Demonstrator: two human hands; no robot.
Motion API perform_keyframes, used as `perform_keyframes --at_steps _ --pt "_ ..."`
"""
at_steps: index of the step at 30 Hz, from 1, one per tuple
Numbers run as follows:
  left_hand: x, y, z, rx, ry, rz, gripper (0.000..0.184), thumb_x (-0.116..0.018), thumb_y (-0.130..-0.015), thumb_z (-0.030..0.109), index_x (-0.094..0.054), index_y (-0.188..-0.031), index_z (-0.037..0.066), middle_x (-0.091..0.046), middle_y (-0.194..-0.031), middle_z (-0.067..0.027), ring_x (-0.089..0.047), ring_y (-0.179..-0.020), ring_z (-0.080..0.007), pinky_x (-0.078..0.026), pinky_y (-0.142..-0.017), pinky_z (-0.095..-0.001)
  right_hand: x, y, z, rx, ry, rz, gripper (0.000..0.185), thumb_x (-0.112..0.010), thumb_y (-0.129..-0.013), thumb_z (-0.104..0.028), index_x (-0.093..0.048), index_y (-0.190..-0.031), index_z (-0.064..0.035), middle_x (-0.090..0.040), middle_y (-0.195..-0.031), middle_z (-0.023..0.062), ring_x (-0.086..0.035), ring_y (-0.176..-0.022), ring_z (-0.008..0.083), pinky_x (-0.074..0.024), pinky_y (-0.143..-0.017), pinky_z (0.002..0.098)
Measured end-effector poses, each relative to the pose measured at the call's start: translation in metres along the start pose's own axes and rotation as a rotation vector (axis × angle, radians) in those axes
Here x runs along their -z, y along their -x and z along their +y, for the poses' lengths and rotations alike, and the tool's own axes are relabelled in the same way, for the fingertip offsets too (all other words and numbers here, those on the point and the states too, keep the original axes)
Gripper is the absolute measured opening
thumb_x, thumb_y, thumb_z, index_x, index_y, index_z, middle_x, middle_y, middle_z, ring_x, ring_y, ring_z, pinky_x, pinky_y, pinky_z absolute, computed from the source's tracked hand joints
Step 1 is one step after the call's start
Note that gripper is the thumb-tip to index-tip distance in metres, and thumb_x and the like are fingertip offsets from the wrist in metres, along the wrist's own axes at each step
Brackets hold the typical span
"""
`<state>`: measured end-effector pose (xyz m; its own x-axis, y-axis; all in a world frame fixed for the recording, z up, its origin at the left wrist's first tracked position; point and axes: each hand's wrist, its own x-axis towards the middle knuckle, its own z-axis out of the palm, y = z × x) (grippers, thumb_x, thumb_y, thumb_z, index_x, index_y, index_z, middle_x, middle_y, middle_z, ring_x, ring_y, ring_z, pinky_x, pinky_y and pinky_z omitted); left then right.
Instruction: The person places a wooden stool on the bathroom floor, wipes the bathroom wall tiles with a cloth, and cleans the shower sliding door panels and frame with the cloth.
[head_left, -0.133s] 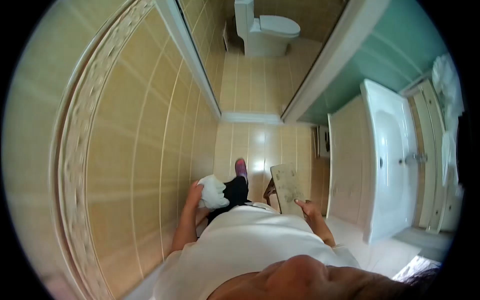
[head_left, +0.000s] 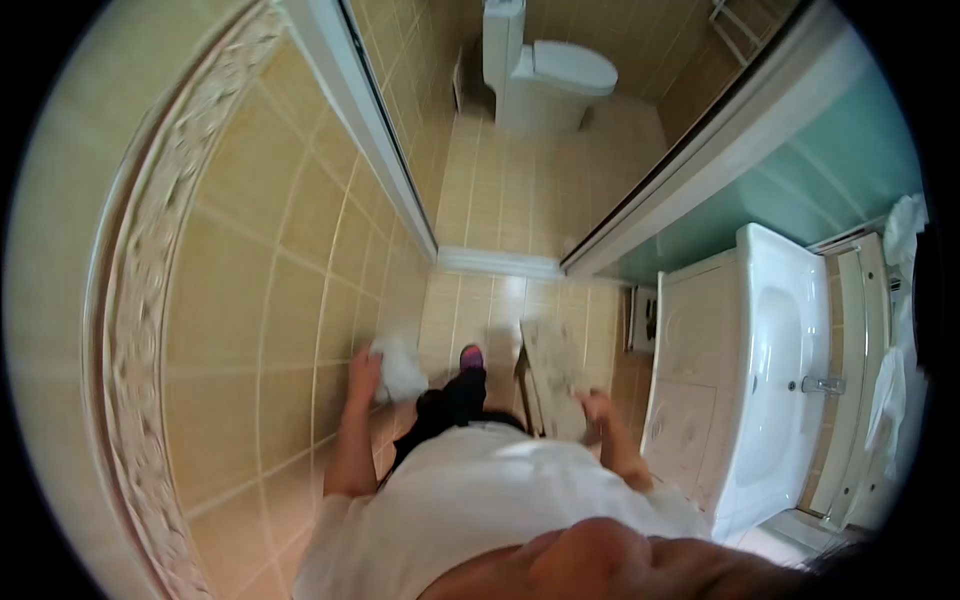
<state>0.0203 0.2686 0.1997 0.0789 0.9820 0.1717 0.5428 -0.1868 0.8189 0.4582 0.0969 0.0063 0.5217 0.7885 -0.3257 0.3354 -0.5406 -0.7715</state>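
My left hand (head_left: 364,374) is closed on a bunched white cloth or bag (head_left: 398,370), which hangs beside the tiled wall on the left. My right hand (head_left: 597,408) grips the edge of a worn wooden stool (head_left: 552,375), its thumb on the top. The stool's pale, stained seat lies to the right of my legs, and a dark leg shows at its left side. One shoe (head_left: 471,357) of mine is visible on the floor. The fingers of my right hand are partly hidden beneath the seat.
A white sink (head_left: 785,350) on a cabinet (head_left: 688,370) stands to the right. Ahead, a raised threshold (head_left: 500,262) lies in a doorway with a sliding frame. Beyond it is a white toilet (head_left: 570,70). White cloths (head_left: 885,400) hang at the far right.
The view has shifted, and the doorway and sink sit lower in it. My left hand with the white bundle and my right hand with the stool appear further left.
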Motion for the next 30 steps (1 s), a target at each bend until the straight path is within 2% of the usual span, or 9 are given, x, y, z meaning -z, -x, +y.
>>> perform_keyframes --at_steps 3,6,8,9,12,18,21,23,30 --pt "-0.074 0.117 -0.055 0.083 0.106 -0.033 0.026 -0.051 -0.086 0.014 -0.059 -0.106 0.0 -0.065 -0.081 -0.0122 -0.061 -0.077 -0.0212 -0.048 -0.071 -0.032 0.064 0.071 0.068 -0.185 -0.018 -0.173 0.09 -0.067 -0.069 -0.063 -0.056 -0.11 0.0165 -0.063 -0.106 0.028 -0.062 -0.101 0.0363 -0.0472 -0.086 0.038" --pt "-0.081 0.123 0.016 0.257 -0.073 -0.171 0.03 -0.051 -0.085 0.012 -0.057 -0.112 0.001 -0.064 -0.087 -0.0146 -0.061 -0.083 -0.0206 -0.047 -0.075 -0.0325 0.064 0.028 0.147 -0.262 0.091 -0.251 0.084 -0.07 -0.069 -0.058 -0.059 -0.107 0.0148 -0.064 -0.103 0.0266 -0.063 -0.098 0.0332 -0.0476 -0.085 0.0368" --pt "-0.076 0.045 0.02 0.132 -0.097 -0.121 0.033 -0.051 -0.085 0.01 -0.055 -0.116 0.0 -0.062 -0.095 -0.0148 -0.059 -0.089 -0.0213 -0.046 -0.079 -0.0326 0.034 -0.053 0.107 -0.253 0.031 -0.244 0.075 -0.073 -0.072 -0.049 -0.057 -0.113 0.0119 -0.065 -0.104 0.0216 -0.063 -0.095 0.0259 -0.0479 -0.084 0.0349" --pt "-0.079 0.01 0.023 -0.04 -0.111 -0.014 0.036 -0.051 -0.084 0.009 -0.052 -0.12 0.0 -0.061 -0.104 -0.015 -0.058 -0.095 -0.0219 -0.045 -0.083 -0.0327 0.027 -0.101 0.063 -0.183 0.009 -0.223 0.075 -0.072 -0.072 -0.05 -0.058 -0.112 0.0119 -0.065 -0.103 0.0218 -0.063 -0.095 0.0266 -0.0479 -0.084 0.0347" --pt "-0.065 -0.047 0.044 -0.098 -0.102 0.197 0.043 -0.051 -0.084 0.008 -0.047 -0.126 -0.002 -0.053 -0.121 -0.0159 -0.052 -0.107 -0.0243 -0.041 -0.091 -0.0337 0.001 -0.196 -0.022 -0.128 -0.059 -0.2 0.08 -0.071 -0.072 -0.053 -0.056 -0.115 0.0122 -0.064 -0.108 0.0241 -0.062 -0.099 0.0282 -0.0468 -0.087 0.0348" --pt "-0.065 -0.055 -0.001 -0.118 -0.125 0.486 0.053 -0.053 -0.087 0.026 -0.042 -0.127 -0.007 -0.052 -0.122 -0.0229 -0.05 -0.111 -0.0327 -0.038 -0.097 -0.0419 -0.082 -0.374 -0.063 -0.18 -0.093 -0.088 0.095 -0.071 -0.07 -0.057 -0.044 -0.125 0.0154 -0.058 -0.118 0.0269 -0.058 -0.108 0.0291 -0.0434 -0.093 0.0349" --pt "-0.046 -0.059 0.005 0.101 -0.4 0.587 0.054 -0.055 -0.086 0.032 -0.047 -0.121 -0.008 -0.055 -0.113 -0.0209 -0.053 -0.102 -0.0293 -0.042 -0.09 -0.0399 -0.134 -0.437 -0.05 -0.239 -0.183 -0.069 0.097 -0.072 -0.07 -0.057 -0.042 -0.127 0.016 -0.058 -0.117 0.0259 -0.059 -0.107 0.0293 -0.0437 -0.093 0.0343" --pt "-0.044 -0.066 -0.017 0.154 -0.242 0.749 0.049 -0.053 -0.085 0.026 -0.05 -0.119 -0.009 -0.056 -0.111 -0.0195 -0.054 -0.1 -0.0282 -0.042 -0.088 -0.0393 -0.155 -0.473 -0.046 -0.263 -0.237 -0.154 0.097 -0.072 -0.069 -0.057 -0.042 -0.127 0.0155 -0.059 -0.117 0.0246 -0.059 -0.106 0.0285 -0.0444 -0.092 0.034" --pt "-0.007 -0.108 -0.015 0.374 -0.368 0.786 0.046 -0.051 -0.083 0.022 -0.052 -0.117 -0.01 -0.057 -0.11 -0.0189 -0.054 -0.099 -0.0276 -0.043 -0.088 -0.0385 -0.243 -0.518 -0.031 -0.385 -0.528 -0.109 0.069 -0.076 -0.072 -0.042 -0.055 -0.116 0.007 -0.065 -0.105 0.0157 -0.063 -0.092 0.0222 -0.0487 -0.081 0.0316"
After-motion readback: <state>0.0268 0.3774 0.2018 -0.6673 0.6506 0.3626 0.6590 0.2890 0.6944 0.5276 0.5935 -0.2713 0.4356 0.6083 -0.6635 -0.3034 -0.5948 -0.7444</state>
